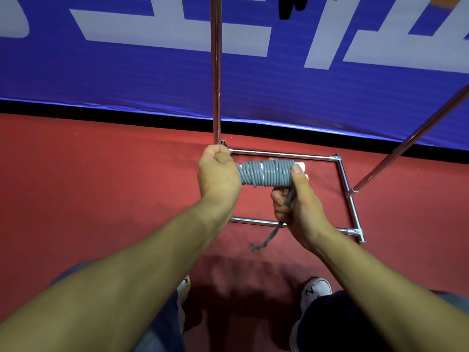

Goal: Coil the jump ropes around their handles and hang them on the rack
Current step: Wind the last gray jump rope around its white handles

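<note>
A: Where is the rope?

B: Centre of the frame. The grey rope (266, 173) is wound in tight turns round white handles (300, 165), lying crosswise between both hands, above the floor.

A: What has the left hand got?

B: The left hand (218, 174) is a closed fist round the left end of the bundle; the fingers curl out of sight behind it, so the handle end there is hidden.

A: And the right?

B: The right hand (299, 203) has its thumb pressed on the right end of the coil, where a bit of white handle shows past it. Its other fingers curl under and pinch a thin dark cord (269, 238) that runs down through the palm and dangles below, ending in a small knot at lower centre.

A: The rack?

B: The rack (281, 155) is chrome tube. Its rectangular base lies on the red floor (101, 179) right behind and below the hands. One upright rises from the base's far left corner to the top edge of the frame; a second tube slants up from the right side of the base to the right edge.

A: Any writing?

B: A blue banner (127, 80) fills the upper half, with large pale strokes of lettering cut off by the frame; I cannot read them. White shoes (316, 290) show at the bottom, with a dark mark too small to make out.
</note>
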### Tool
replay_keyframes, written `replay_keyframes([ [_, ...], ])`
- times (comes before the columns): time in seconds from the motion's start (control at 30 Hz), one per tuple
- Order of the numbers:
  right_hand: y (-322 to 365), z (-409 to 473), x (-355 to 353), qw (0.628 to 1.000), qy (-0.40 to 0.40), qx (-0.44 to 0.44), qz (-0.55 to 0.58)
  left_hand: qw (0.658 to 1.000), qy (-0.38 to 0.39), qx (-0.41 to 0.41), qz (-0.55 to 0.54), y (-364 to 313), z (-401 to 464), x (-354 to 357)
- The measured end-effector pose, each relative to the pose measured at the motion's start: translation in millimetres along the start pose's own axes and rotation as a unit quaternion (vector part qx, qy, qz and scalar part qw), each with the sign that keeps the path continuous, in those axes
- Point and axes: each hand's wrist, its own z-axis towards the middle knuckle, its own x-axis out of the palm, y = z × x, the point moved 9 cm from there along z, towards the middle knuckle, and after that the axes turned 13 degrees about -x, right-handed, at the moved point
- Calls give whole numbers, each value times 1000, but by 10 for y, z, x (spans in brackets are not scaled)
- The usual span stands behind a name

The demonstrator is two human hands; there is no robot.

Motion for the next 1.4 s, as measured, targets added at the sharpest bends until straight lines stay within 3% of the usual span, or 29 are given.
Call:
replay_keyframes([
  [0.13,-11,-33,-15,998,16,30,-50,994,10,60,90,6,-27,31],
  [0.3,-24,-36,-3,991,43,27,-127,993,-8,91,74,-95,-13,-21],
  [0.43,0,-105,24,979,87,-49,-175,996,-35,72,30,-242,179,-104],
  [0.57,67,-224,-30,931,96,-155,-315,995,-85,43,-4,-334,454,-324],
  [0.7,-95,-172,30,901,183,-73,-386,994,-81,69,24,-388,468,-317],
  [0.8,-115,-151,33,900,218,-7,-377,994,-63,80,43,-382,406,-268],
  [0.97,-9,-35,-66,896,148,12,-419,997,-59,58,0,-380,418,-286],
  [1.07,-125,-42,-57,955,99,38,-277,998,-38,14,-52,-308,405,-233],
  [1.17,-285,-105,27,973,95,84,-192,997,-17,-20,-72,-254,358,-169],
  [1.27,-153,-72,61,958,97,-29,-267,995,-21,-51,-83,-213,395,-199],
  [1.4,98,-112,-43,950,15,-119,-288,990,-44,-86,-100,-168,493,-321],
])
